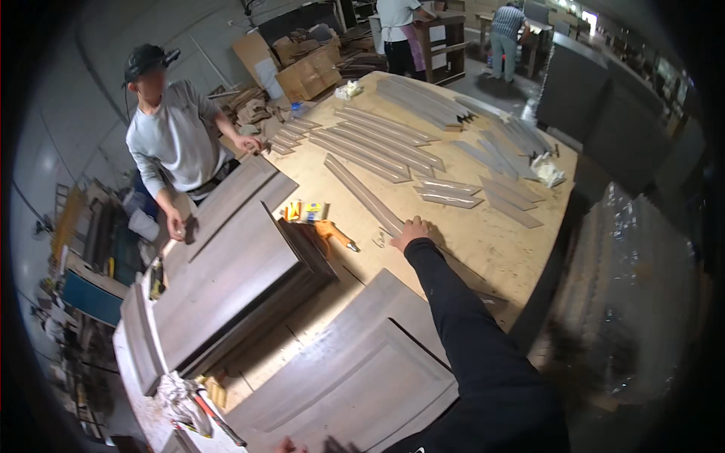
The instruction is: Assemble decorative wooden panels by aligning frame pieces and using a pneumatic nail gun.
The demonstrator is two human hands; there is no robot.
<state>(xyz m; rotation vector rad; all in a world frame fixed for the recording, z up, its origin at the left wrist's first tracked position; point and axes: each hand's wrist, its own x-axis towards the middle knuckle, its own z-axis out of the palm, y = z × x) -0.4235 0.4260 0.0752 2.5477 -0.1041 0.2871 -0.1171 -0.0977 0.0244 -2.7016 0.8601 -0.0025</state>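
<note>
We work at a big plywood table (483,241) in a workshop. On its near left stands a grey-brown cabinet (226,279), with a co-worker (177,136) behind it, one hand on its top. A flat cabinet door (355,370) lies in front of us. Across the far half of the table lie rows of grey trim strips (377,140), and one long strip (364,195) runs diagonally toward us.

Our right hand (410,230), on a black sleeve, reaches out to the near end of that long strip. The fingers lie flat over the strip's end, pressing or just touching it; they do not look curled around it, so we judge the grip not yet taken, though the hand is too small here to be sure. The step in hand looks like picking up this strip. That calls for closing the fingers on its end and lifting it free of the orange-handled tool (336,232) and the small yellow packs (303,211) just beside it.

Our left hand (285,446) shows only as fingertips at the lower edge, near the door's corner; whether it holds anything we cannot tell. The cloth and red tool at the lower left are hard to make out.
</note>
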